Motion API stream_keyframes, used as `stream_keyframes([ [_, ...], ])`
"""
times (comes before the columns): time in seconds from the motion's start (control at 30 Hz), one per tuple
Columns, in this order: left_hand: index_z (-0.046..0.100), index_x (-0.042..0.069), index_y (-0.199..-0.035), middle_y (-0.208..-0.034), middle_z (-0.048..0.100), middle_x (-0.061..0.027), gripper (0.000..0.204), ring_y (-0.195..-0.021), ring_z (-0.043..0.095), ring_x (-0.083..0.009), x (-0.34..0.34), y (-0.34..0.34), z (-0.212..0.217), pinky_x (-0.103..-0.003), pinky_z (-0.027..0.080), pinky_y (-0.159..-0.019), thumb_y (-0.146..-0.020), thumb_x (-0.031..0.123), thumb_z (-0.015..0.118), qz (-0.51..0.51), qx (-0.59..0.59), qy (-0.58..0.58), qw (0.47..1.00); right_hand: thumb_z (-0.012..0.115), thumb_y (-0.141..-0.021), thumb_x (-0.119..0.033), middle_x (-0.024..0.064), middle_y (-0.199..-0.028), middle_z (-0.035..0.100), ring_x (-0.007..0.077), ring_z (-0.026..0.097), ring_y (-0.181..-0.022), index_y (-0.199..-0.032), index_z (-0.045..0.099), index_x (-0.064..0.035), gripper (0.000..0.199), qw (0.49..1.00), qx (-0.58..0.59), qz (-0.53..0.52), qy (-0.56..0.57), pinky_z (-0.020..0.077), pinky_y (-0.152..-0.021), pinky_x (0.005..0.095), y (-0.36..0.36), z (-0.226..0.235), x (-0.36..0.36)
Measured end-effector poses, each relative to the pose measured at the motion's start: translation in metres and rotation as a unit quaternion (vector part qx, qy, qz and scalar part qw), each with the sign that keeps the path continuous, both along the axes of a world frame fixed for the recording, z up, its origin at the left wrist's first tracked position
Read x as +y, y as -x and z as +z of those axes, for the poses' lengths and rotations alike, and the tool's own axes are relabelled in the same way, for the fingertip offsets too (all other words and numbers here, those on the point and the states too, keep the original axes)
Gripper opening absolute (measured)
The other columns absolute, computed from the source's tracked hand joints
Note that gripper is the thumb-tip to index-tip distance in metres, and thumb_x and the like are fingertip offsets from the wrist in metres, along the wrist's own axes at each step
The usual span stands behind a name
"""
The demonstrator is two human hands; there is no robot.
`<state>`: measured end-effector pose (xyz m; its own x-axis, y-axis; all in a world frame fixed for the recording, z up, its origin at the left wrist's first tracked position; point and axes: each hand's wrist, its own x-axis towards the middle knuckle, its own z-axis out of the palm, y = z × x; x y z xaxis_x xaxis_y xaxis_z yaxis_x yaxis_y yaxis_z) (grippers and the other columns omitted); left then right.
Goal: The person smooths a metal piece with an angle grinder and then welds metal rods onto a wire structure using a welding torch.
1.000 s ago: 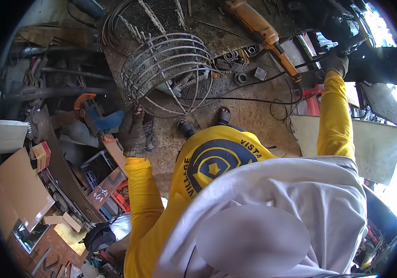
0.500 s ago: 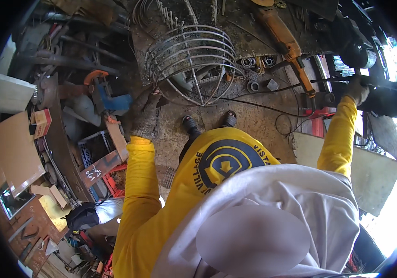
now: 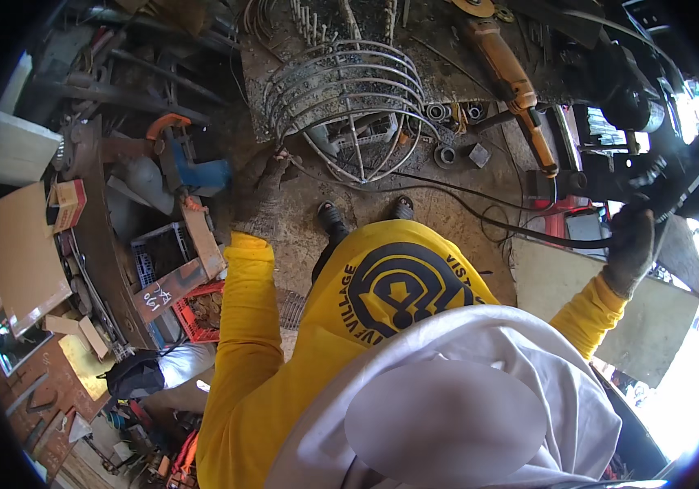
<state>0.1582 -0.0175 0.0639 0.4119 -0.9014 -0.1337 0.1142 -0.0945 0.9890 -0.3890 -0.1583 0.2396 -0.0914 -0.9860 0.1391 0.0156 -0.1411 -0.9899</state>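
Note:
A round cage of bent metal rods (image 3: 349,94) rests partly on the dark workbench, its near rim jutting toward me. My gloved left hand (image 3: 261,191) is closed on the left end of that rim. On the right, my gloved right hand (image 3: 633,243) is closed around a thick black cable (image 3: 561,240), which runs left beneath the cage. Just beyond this hand is a dark object (image 3: 675,179) with a pale strip; its kind, and whether I hold it, cannot be made out.
An orange angle grinder (image 3: 508,69) lies at the back right near several metal rings (image 3: 445,155). To the left are a blue-and-orange clamp (image 3: 194,167), a red crate (image 3: 202,314) and cardboard (image 3: 19,253). A pale panel (image 3: 647,314) leans at the right.
My right hand has come down toward me, drawing the black cable with it. The dark object beyond it has shifted. My left hand stays at the cage rim.

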Motion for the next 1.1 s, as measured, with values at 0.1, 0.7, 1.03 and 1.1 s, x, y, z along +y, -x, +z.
stream_keyframes([
  [0.1, 0.064, -0.001, -0.118, -0.101, 0.068, -0.0052, 0.027, -0.092, 0.066, -0.0150, 0.000, -0.002, -0.006, -0.031, 0.057, -0.083, -0.096, 0.014, 0.064, -0.004, 0.000, 0.005, 1.000, 0.056, -0.087, -0.012, 0.0119, -0.099, 0.064, 0.0138, 0.059, -0.063, -0.141, 0.039, 0.0005, 0.058, 0.996, 0.067, 0.047, -0.036, 0.0476, -0.051, 0.0229, -0.065, 0.010, 0.014],
  [0.7, 0.061, -0.002, -0.126, -0.111, 0.066, -0.0093, 0.034, -0.098, 0.066, -0.0180, 0.001, 0.000, -0.005, -0.035, 0.059, -0.084, -0.094, 0.011, 0.065, 0.028, -0.013, -0.032, 0.999, 0.065, -0.087, -0.019, 0.0053, -0.087, 0.061, 0.0081, 0.057, -0.060, -0.149, 0.036, -0.0039, 0.069, 0.971, 0.157, 0.110, -0.142, 0.0456, -0.048, 0.0204, -0.128, -0.015, -0.001],
  [1.03, 0.066, 0.000, -0.122, -0.104, 0.069, -0.0076, 0.032, -0.092, 0.065, -0.0123, 0.001, -0.002, -0.013, -0.029, 0.057, -0.081, -0.091, 0.006, 0.067, 0.041, -0.040, -0.002, 0.998, 0.066, -0.087, -0.018, 0.0059, -0.090, 0.062, 0.0087, 0.057, -0.062, -0.149, 0.036, -0.0058, 0.070, 0.972, 0.147, 0.113, -0.147, 0.0474, -0.052, 0.0222, -0.128, -0.020, -0.005],
  [1.1, 0.066, 0.000, -0.122, -0.105, 0.069, -0.0074, 0.032, -0.091, 0.065, -0.0120, 0.001, -0.006, -0.018, -0.029, 0.057, -0.081, -0.091, 0.006, 0.067, 0.037, -0.048, -0.005, 0.998, 0.066, -0.087, -0.018, 0.0059, -0.090, 0.062, 0.0089, 0.058, -0.062, -0.150, 0.036, -0.0064, 0.070, 0.971, 0.149, 0.107, -0.156, 0.0476, -0.053, 0.0225, -0.129, -0.020, -0.006],
])
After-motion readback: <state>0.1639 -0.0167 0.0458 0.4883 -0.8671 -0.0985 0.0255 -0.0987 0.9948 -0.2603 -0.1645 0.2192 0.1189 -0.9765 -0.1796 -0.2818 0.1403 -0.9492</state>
